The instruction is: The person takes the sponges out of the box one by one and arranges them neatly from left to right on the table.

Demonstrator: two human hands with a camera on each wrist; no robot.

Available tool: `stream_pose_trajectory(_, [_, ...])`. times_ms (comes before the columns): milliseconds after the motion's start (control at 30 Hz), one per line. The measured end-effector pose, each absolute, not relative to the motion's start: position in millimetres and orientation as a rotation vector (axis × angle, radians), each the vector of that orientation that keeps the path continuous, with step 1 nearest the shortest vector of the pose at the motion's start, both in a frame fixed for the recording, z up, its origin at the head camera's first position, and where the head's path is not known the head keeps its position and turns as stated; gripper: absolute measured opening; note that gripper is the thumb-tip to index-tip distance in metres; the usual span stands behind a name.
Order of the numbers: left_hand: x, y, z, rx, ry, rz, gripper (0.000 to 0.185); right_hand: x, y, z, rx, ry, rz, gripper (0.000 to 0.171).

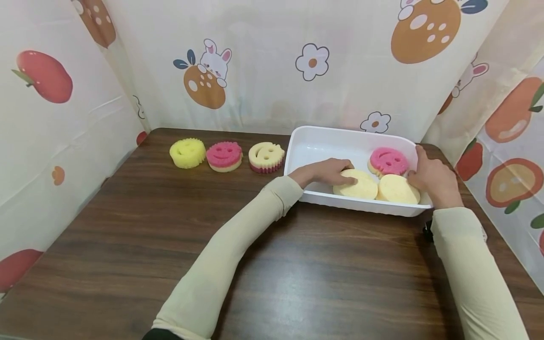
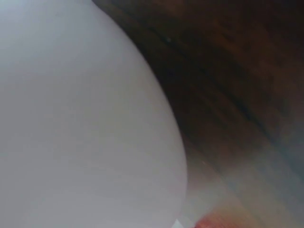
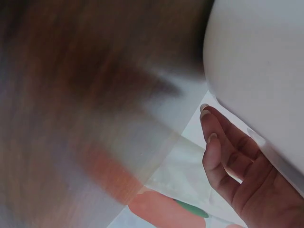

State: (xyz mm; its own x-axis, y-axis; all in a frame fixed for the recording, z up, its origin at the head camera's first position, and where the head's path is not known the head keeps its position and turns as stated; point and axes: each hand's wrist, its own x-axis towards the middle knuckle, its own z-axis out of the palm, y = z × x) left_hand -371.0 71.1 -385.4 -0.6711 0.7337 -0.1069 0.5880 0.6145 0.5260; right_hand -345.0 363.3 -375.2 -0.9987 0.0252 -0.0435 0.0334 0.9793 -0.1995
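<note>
A white plastic tray [image 1: 331, 137] stands at the back right of the table. In it, my left hand [image 1: 327, 171] holds a round pale yellow sponge [image 1: 357, 186], thumb on top; its other fingertips are partly hidden. Beside that sponge rests another pale yellow round sponge [image 1: 398, 190], with a pink smiley sponge [image 1: 388, 161] behind. My right hand [image 1: 435, 178] grips the tray's right wall, thumb inside near the second yellow sponge. The right wrist view shows its bent fingers [image 3: 216, 159] along the outside of the tray wall [image 3: 259, 61]. The left wrist view mostly shows the tray wall [image 2: 90, 123].
Left of the tray, a row holds a yellow smiley sponge [image 1: 187, 153], a pink-topped one [image 1: 224, 156] and a cream-topped one [image 1: 266, 157]. The brown wooden table [image 1: 127, 245] extends forward. A printed curtain [image 1: 263, 61] encloses the back and sides.
</note>
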Motion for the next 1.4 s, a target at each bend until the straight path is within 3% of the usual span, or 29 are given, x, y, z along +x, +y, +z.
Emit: stream_pose_trajectory(1400, [-374.4, 72.0, -385.2, 1.05, 2.517, 0.73, 0.036, -351.2, 364.1, -377.7, 0.054, 3.073, -0.313, 0.088])
